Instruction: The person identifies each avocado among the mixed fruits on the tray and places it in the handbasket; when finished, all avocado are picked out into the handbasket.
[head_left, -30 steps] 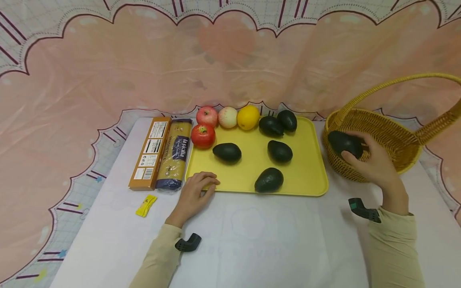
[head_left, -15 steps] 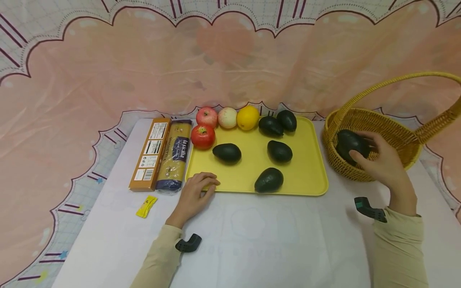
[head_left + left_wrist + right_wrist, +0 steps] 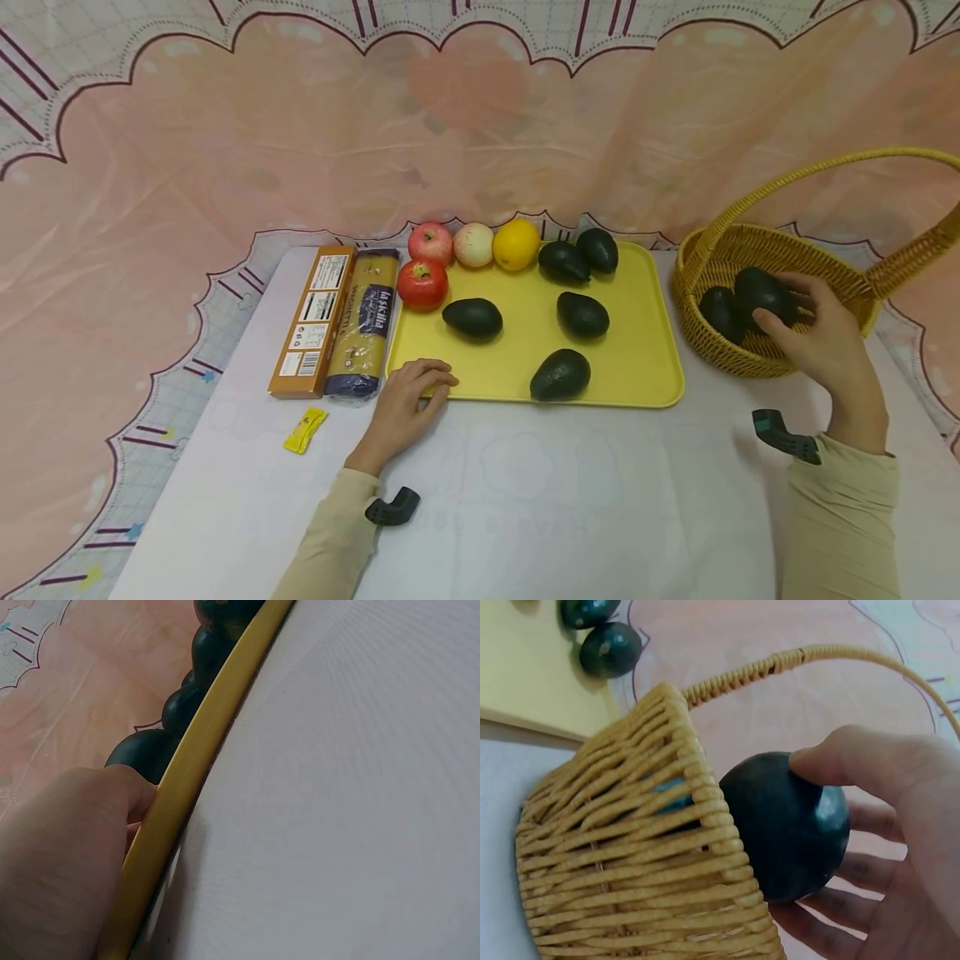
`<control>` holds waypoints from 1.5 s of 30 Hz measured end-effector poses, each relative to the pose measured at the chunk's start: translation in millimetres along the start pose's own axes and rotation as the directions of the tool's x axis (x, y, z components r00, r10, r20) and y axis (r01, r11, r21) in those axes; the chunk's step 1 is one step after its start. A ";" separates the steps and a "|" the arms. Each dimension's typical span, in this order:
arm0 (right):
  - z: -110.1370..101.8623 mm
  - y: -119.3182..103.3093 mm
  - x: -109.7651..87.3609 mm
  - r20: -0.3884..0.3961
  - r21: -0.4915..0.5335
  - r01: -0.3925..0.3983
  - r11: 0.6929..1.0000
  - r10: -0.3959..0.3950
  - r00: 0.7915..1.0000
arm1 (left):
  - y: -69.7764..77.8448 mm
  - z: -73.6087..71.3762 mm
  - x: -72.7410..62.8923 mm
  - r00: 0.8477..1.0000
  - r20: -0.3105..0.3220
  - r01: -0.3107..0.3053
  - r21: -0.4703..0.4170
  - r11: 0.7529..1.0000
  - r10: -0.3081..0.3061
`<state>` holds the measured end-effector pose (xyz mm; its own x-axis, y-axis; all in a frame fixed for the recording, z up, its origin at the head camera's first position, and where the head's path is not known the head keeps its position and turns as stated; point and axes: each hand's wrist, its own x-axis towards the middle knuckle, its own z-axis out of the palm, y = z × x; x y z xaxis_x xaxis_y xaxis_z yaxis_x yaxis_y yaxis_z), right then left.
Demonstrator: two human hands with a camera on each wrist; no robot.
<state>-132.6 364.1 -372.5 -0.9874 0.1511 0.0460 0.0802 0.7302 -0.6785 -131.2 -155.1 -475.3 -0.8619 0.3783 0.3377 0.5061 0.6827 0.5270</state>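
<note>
My right hand (image 3: 825, 337) grips a dark green avocado (image 3: 763, 296) at the basket's opening. In the right wrist view, the thumb and curled fingers lie around this avocado (image 3: 787, 825), which shows above the woven rim. Inside the wicker basket (image 3: 738, 360), on its left side, lies another avocado (image 3: 721, 314). My left hand (image 3: 405, 408) rests on the front left edge of the yellow tray (image 3: 637, 367), its fingers relaxed and holding nothing. Several avocados lie on that tray, one (image 3: 561, 375) at its front edge and another (image 3: 472, 319) near my left hand.
A tomato (image 3: 423, 284), an apple (image 3: 431, 243), a pale round fruit (image 3: 474, 245) and an orange (image 3: 517, 245) sit along the tray's back left. Left of it lie a spaghetti pack (image 3: 363, 325), a long box (image 3: 313, 325) and a yellow wrapper (image 3: 305, 430). The basket's handle (image 3: 832, 171) arches high.
My right hand has shifted to the right over the basket with its avocado. The avocado lying inside the basket has come into view. My left hand has stayed still.
</note>
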 end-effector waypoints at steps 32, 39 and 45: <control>-2.2 22.1 2.3 0.013 -0.126 -0.103 0.987 0.105 0.994 | 0.3 -0.6 0.2 1.000 -0.007 -0.024 -0.002 1.000 0.024; 0.8 22.2 6.8 0.014 -0.144 -0.113 0.983 0.116 0.993 | 0.5 -1.4 0.7 1.000 -0.012 -0.025 -0.005 1.000 0.025; 3.3 23.5 9.2 0.033 -0.168 -0.142 0.975 0.150 0.988 | -0.9 -0.4 0.2 1.000 0.007 -0.010 -0.001 1.000 0.010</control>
<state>-140.2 380.4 -390.4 -0.9682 0.2370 -0.0800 0.2416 0.8028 -0.5452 -131.8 -155.9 -475.4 -0.8568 0.3900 0.3373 0.5150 0.6782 0.5242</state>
